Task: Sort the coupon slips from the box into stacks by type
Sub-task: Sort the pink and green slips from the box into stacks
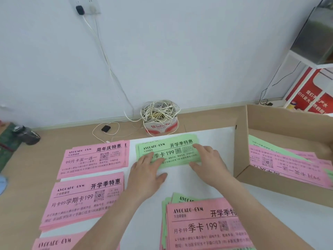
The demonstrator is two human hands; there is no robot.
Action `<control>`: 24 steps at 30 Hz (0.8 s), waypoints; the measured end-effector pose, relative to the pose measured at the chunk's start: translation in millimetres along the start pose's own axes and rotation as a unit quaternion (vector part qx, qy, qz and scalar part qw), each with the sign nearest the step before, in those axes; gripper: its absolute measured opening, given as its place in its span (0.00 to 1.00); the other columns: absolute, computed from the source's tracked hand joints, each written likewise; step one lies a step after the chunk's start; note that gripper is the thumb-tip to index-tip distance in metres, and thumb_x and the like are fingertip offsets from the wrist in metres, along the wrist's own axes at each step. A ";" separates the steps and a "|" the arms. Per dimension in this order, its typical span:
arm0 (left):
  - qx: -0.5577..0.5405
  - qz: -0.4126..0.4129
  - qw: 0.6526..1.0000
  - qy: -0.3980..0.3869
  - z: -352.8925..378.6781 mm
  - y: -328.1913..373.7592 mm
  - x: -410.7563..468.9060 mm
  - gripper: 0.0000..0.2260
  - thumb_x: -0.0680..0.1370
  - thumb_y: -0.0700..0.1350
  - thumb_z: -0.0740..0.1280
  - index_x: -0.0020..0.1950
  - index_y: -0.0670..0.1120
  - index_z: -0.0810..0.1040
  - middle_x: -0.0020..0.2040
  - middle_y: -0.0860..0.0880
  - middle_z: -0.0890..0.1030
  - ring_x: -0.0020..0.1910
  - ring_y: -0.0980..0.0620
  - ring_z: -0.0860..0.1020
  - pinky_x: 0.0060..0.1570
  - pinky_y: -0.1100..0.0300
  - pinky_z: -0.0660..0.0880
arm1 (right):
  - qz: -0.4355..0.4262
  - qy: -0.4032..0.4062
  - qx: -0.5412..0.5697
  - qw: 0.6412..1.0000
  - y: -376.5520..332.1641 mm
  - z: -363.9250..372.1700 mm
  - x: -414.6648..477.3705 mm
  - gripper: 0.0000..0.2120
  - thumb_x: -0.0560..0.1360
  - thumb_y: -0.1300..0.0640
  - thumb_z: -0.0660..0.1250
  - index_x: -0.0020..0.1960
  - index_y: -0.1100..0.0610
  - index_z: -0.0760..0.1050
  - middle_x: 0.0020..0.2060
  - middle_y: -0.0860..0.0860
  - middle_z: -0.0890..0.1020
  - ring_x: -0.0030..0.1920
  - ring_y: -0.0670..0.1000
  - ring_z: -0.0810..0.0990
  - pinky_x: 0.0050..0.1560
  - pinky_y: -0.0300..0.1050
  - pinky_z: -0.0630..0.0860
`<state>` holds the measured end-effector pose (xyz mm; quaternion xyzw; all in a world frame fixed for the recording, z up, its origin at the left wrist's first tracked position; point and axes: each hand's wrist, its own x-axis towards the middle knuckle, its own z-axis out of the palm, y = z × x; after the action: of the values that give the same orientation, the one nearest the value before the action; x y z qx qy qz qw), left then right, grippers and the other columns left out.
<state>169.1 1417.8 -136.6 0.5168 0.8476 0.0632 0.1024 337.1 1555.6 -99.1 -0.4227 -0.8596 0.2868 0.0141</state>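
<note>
**A:** Which step is this, do you think?

**B:** The sorting is in the middle, I judge. On the left of the surface (pixel 46 156) lie three pink stacks: the far pink stack (pixel 93 157), the middle pink stack (pixel 86 197) and the near pink stack (pixel 52 243), which is cut by the frame edge. Right of them, on the white sheet (pixel 212 139), is the green stack (pixel 173 150), and both hands are on it.

**A:** Do the hands hold something?

**B:** No. The left hand (pixel 146 170) lies flat, with straight fingers on the near left corner of the top green slip. The right hand (pixel 209 163) lies flat too, fingers spread over the right half. They press and grip nothing. It looks like they are squaring a slip onto the stack.

**A:** And what is left to sort?

**B:** Much. Near the person lies a mixed pile (pixel 201 226), with a pink slip on top and green ones under it. At the right, the box (pixel 242 147) has loose slips (pixel 284 165) inside, pink and green together.

**A:** So what is the next move?

**B:** I think the hands should lift without dragging the top slip, then reach right and take one slip. The headline needs reading, not only the colour, because the pink types look alike.
</note>
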 end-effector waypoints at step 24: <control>0.055 0.196 0.962 -0.180 44.3 143.1 -98.3 0.41 0.67 0.74 0.50 0.71 0.65 0.28 0.73 0.50 0.25 0.68 0.42 0.22 0.66 0.34 0.30 | 0.082 -0.052 -0.066 0.993 141.2 -32.4 -179.8 0.45 0.66 0.42 0.74 0.75 0.39 0.53 0.76 0.43 0.50 0.73 0.48 0.51 0.72 0.49 0.61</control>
<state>346.9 1396.1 -138.5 0.6807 0.6991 -0.0586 0.2107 562.7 1506.6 -104.2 -0.4764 -0.8385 0.2513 -0.0819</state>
